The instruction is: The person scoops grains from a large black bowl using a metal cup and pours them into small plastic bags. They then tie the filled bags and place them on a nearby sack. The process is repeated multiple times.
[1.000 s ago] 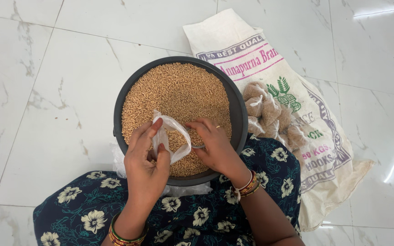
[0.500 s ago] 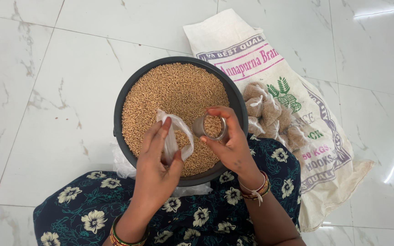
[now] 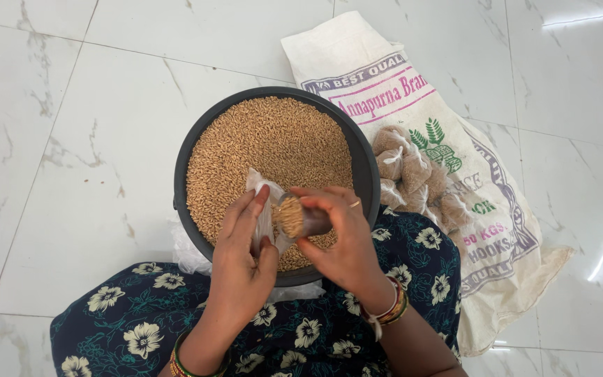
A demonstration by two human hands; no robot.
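Hands: two | cup point(image 3: 300, 218): one | bag point(image 3: 263, 209): one | basin point(image 3: 366, 167): one

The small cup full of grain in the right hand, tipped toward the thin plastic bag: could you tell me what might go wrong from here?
1. The small round cup lies tilted beside the clear plastic bag's narrow mouth, so grain may miss it, though likely back into the wide dark basin.
2. The left hand pinches the limp bag alone; it may sag shut or slip.
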